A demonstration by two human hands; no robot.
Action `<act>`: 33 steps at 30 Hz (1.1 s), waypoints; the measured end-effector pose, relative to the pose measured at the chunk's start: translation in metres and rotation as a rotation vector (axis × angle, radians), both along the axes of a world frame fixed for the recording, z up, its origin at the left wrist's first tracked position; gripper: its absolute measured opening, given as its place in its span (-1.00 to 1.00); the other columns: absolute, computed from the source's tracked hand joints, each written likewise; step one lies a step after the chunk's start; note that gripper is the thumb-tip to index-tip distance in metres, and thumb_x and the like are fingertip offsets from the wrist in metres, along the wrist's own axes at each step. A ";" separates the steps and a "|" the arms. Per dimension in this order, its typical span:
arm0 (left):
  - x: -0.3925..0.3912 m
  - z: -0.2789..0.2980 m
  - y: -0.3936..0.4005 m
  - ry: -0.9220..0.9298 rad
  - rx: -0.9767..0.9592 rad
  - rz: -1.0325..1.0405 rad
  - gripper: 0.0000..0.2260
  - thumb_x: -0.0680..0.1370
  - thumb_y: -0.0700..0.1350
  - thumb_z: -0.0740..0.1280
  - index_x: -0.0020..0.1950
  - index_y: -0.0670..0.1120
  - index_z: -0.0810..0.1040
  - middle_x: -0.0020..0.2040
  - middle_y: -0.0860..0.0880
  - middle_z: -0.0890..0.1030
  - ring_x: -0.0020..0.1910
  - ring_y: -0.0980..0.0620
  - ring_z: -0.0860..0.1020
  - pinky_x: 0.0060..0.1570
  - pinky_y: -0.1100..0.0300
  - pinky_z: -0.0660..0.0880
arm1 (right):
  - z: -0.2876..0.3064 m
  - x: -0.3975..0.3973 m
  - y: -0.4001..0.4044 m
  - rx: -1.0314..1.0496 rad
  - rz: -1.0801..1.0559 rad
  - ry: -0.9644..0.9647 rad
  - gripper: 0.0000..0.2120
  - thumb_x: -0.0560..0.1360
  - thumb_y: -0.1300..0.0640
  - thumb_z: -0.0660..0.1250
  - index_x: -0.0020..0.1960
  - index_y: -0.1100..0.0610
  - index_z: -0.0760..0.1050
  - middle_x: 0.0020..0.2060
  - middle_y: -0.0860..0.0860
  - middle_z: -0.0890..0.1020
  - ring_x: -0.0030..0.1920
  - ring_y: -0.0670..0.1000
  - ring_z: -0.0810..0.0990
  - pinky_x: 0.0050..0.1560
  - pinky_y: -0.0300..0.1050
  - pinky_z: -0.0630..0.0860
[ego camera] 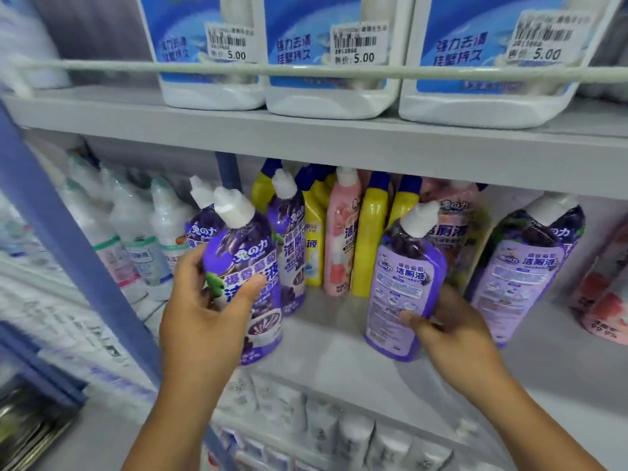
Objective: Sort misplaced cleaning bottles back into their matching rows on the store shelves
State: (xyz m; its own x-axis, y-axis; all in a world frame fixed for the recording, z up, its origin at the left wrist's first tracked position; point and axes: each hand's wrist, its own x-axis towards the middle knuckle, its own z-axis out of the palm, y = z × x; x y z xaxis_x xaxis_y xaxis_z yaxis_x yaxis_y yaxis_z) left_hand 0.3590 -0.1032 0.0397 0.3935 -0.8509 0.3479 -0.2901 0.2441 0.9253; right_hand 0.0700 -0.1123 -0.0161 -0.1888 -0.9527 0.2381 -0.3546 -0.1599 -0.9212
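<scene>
Left hand (204,300) wrapped around a purple bottle (244,277), thumb across the front label, fingers behind; grip closed on it. Bottle held at the front edge of the middle shelf (339,365), long axis nearly upright, white cap (232,207) tipped slightly up and to the left, front label facing out. Right hand (455,331) curled around the lower side of a second purple bottle (404,283), thumb pressed on its pale back label; grip closed on that one too. Second bottle stood on the middle shelf, to the right of the first, long axis leaning a little right, white cap (419,219) pointing up and right, back label turned outward.

Behind, deeper on the middle shelf: more purple bottles (289,239), yellow bottles (368,239) with blue tops, a pink bottle (341,232), all upright. Further right on the same shelf, another purple bottle (523,266) leaning right, back label out. Left of the first bottle, a row of clear bottles (136,232), blurred. Above the middle shelf, large white jugs (329,62) with blue labels and price tags (359,44) reading 5.00.
</scene>
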 end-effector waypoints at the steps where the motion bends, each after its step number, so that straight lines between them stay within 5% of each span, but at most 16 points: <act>1: 0.010 -0.002 -0.002 -0.011 0.012 0.024 -0.58 0.47 -0.02 0.55 0.19 0.28 0.45 -0.05 0.34 0.66 -0.18 0.24 0.63 -0.09 0.11 0.57 | 0.002 0.012 -0.005 0.001 0.042 0.006 -0.63 0.49 0.29 0.47 0.14 -0.12 0.56 0.08 -0.21 0.71 0.12 -0.13 0.67 0.15 -0.12 0.57; 8: 0.043 -0.015 -0.017 -0.017 0.045 0.083 -0.61 0.53 -0.01 0.49 0.26 0.24 0.41 -0.01 0.27 0.63 -0.19 0.46 0.56 -0.27 0.44 0.41 | 0.012 0.092 -0.048 0.029 0.274 0.008 -0.61 0.53 0.27 0.43 0.25 -0.10 0.51 0.13 -0.21 0.69 0.13 -0.23 0.65 0.20 -0.21 0.56; 15: 0.040 -0.018 -0.046 -0.125 0.049 0.040 -0.61 0.55 0.00 0.47 0.28 0.24 0.40 -0.09 0.37 0.63 -0.19 0.24 0.59 -0.20 0.20 0.48 | 0.007 0.122 -0.066 0.053 0.234 0.088 -0.62 0.55 0.09 0.43 0.27 -0.25 0.45 0.21 -0.23 0.56 0.17 -0.17 0.61 0.27 -0.10 0.55; 21: 0.034 -0.019 -0.073 -0.109 0.009 0.032 -0.54 0.54 0.00 0.49 0.37 0.11 0.39 -0.03 0.22 0.65 -0.21 0.24 0.60 -0.19 0.17 0.50 | 0.009 0.132 -0.072 0.022 0.161 0.199 -0.62 0.54 0.04 0.42 0.34 -0.07 0.48 0.25 -0.12 0.60 0.18 -0.09 0.60 0.24 -0.09 0.54; 25: 0.029 -0.027 -0.072 -0.093 -0.007 0.058 -0.52 0.54 -0.06 0.49 0.38 0.03 0.37 0.19 0.00 0.62 0.04 0.07 0.63 0.13 -0.09 0.57 | 0.004 0.126 -0.069 0.109 0.183 0.184 -0.73 0.52 0.07 0.45 0.20 -0.09 0.54 0.08 -0.19 0.68 0.02 -0.25 0.63 0.08 -0.19 0.57; 28: 0.010 -0.027 -0.047 -0.251 -0.306 0.257 -0.60 0.56 -0.15 0.45 0.35 -0.19 0.45 0.31 -0.18 0.49 0.32 -0.12 0.48 0.37 -0.05 0.42 | 0.006 0.103 -0.062 0.084 0.102 0.099 -0.77 0.52 0.15 0.47 0.05 -0.12 0.51 -0.08 -0.18 0.66 -0.13 -0.24 0.61 -0.08 -0.32 0.50; 30: -0.015 -0.021 -0.030 -0.339 -0.479 0.155 -0.72 0.55 -0.21 0.41 0.22 -0.26 0.52 0.24 -0.20 0.52 0.29 -0.08 0.48 0.35 0.07 0.40 | 0.014 0.079 -0.063 -0.005 -0.035 0.046 -0.79 0.53 0.17 0.45 0.09 -0.05 0.52 -0.05 -0.13 0.65 -0.14 -0.19 0.60 -0.12 -0.44 0.46; 33: -0.064 -0.008 -0.024 -0.287 -0.412 -0.196 -0.69 0.54 -0.16 0.41 0.27 -0.15 0.52 0.23 -0.03 0.50 0.28 0.04 0.50 0.31 0.14 0.44 | 0.037 0.048 -0.067 -0.180 -0.230 0.024 -0.84 0.55 0.20 0.42 0.07 0.01 0.53 -0.08 -0.09 0.63 -0.16 -0.32 0.57 -0.10 -0.48 0.43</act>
State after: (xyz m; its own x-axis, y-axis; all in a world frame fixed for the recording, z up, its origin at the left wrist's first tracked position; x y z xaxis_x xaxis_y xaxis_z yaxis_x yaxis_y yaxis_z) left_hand 0.2945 -0.1267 0.0318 0.0805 -0.6690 0.7389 -0.4296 0.6456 0.6313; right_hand 0.1178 -0.1795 0.0210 -0.3870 -0.8277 0.4063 -0.4216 -0.2330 -0.8763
